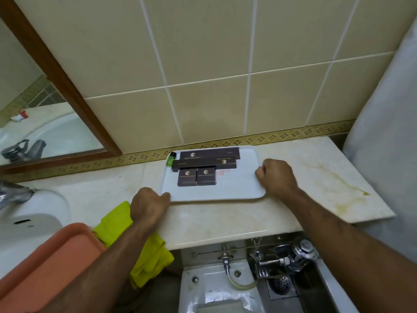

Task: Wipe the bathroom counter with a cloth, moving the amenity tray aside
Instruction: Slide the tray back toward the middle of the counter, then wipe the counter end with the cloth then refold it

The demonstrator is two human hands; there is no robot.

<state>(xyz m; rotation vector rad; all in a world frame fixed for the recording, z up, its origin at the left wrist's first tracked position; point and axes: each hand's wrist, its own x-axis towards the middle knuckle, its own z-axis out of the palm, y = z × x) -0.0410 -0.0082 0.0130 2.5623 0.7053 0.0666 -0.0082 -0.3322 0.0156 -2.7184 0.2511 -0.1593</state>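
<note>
Worktop (225, 218): pale polished stone, smooth, with a yellowish stain streaking its right end; a washbasin (33, 222) adjoins at left. We judge the surface slick enough for a tray to slide rather than need lifting.

Amenity tray (225, 190): white, flat, rounded corners, low rim, apparently rigid plastic. It sits against the back wall on the worktop, right of the basin. We expect it to be light and stiff; the best hold is at the two short ends, which keeps it level.

Cloth (144, 256): yellow, soft, crumpled, draped over the front edge of the worktop under our left forearm.

Left hand (149, 205): curled closed on the tray's near-left corner. Right hand (276, 178): curled closed on the tray's right edge.

Dark boxes (206, 168): four cardboard cartons, loose, matte; likely to skid if we tilt. Small green bottle (170, 159) upright at the tray's far-left corner, likely easy to topple.
</note>
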